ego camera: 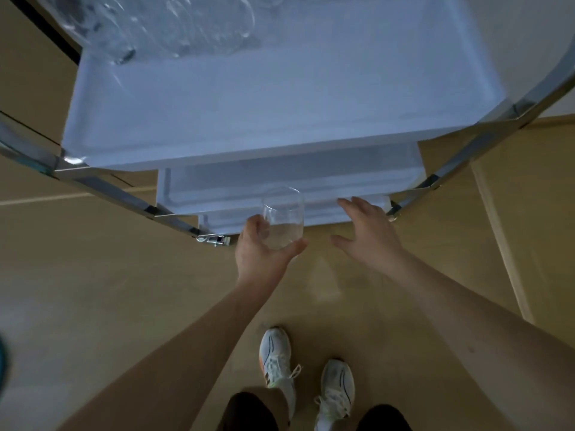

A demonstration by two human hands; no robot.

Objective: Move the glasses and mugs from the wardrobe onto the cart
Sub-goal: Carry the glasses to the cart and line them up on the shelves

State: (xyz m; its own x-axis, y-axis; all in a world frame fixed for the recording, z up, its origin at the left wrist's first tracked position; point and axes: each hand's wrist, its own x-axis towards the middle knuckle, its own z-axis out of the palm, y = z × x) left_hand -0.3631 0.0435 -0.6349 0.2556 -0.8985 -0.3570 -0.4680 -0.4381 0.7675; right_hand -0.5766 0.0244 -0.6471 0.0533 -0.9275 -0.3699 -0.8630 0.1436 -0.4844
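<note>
The left hand (264,247) holds a clear glass (282,217) upright, thumb on one side and fingers curled round the base on the other. The glass sits in front of the near edge of the cart (217,135), at about the level of its lower trays, over the floor (93,275) rather than over any shelf. The right hand (367,231) is spread wide and holds nothing, palm down, fingers straight and reaching toward the near edge of the lowest tray (323,213); whether the fingertips touch it cannot be told.

The cart is white with three stacked trays and a chrome frame (102,185) at the corners. On the far left of the top tray (280,94) lies a cluster of clear glasses (161,29), blurred, so their number and pose are hard to judge. The middle tray (217,185) shows only a bare strip below the top one.

Both forearms are bare. Below them two white trainers (306,374) stand on the tan floor, the left one slightly ahead of the right.
</note>
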